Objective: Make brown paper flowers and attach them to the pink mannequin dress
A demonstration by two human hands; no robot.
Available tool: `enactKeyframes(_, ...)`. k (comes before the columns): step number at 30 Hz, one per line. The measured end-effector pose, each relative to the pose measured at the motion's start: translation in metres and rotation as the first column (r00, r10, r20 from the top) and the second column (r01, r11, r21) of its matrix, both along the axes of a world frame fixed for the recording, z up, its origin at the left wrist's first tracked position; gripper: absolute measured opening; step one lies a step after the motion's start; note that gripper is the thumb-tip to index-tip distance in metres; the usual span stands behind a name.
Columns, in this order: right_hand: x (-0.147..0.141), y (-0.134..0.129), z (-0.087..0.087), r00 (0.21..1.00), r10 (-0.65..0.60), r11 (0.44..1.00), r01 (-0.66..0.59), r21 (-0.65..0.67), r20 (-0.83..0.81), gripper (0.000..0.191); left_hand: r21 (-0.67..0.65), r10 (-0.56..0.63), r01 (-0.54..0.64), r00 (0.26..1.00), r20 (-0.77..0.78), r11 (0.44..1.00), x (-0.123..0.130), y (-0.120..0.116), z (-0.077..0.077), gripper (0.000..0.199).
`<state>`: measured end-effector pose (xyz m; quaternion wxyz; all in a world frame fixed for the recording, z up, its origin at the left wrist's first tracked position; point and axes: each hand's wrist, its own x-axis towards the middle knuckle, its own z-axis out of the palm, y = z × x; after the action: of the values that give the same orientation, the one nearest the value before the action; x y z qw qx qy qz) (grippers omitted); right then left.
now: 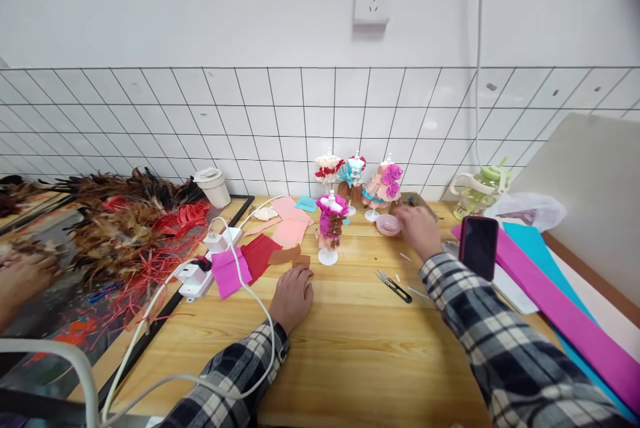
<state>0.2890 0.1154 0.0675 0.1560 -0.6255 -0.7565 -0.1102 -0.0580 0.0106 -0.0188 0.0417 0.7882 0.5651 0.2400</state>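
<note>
My left hand (293, 300) lies on the table with its fingers loosely laid down, their tips beside a scrap of brown crepe paper (301, 260). At the right, my right hand (419, 229) reaches over a small cardboard box (425, 207), just beside a pink bowl (388, 225). Its fingers are drawn together, and the tips are partly hidden. Between my hands stands a small white dress form in a magenta and brown paper dress (331, 225). Behind it are dress forms in cream and red (329, 169), blue and brown (354, 175), and peach with magenta flowers (384, 185).
Thread snips (395, 287) lie in front of the bowl. Magenta (230, 273), red (260, 256) and pink paper (290, 221) lies left, near a power strip (196, 280) with looping cables. A phone (479, 247) and paper rolls (565, 301) are right. Another person's hand (30, 275) is among feathers (107, 231).
</note>
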Motion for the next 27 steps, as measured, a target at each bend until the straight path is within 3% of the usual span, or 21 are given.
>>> enactKeyframes(3,-0.058,-0.037,-0.025,0.98,0.197,0.97,-0.2,-0.141,-0.033,0.035,-0.002,0.001,-0.001,1.0,-0.009,1.0,0.0,0.0,-0.001,0.03)
enactKeyframes(7,-0.119,-0.067,-0.051,0.911,0.389,0.895,-0.409,-0.176,-0.135,0.038,0.012,-0.002,0.002,1.0,0.0,1.0,-0.001,0.0,-0.003,0.035)
enactKeyframes(11,-0.147,-0.07,-0.068,0.896,0.417,0.87,-0.442,-0.219,-0.153,0.053,0.042,-0.01,0.008,0.999,0.042,0.999,-0.003,0.001,-0.007,0.039)
enactKeyframes(15,-0.147,-0.071,-0.082,0.929,0.343,0.91,-0.365,-0.196,-0.138,0.05,0.064,-0.062,0.055,0.992,0.113,0.996,-0.007,0.003,-0.012,0.039)
enactKeyframes(20,-0.118,-0.072,-0.091,0.977,0.185,0.97,-0.2,-0.142,-0.109,0.046,0.061,-0.121,0.112,0.981,0.151,0.992,-0.01,0.002,-0.015,0.027)
enactKeyframes(27,-0.083,-0.066,-0.096,0.988,0.083,0.989,-0.098,-0.111,-0.131,0.038,-0.013,-0.351,0.354,0.931,0.101,0.935,-0.004,-0.006,-0.005,0.022)
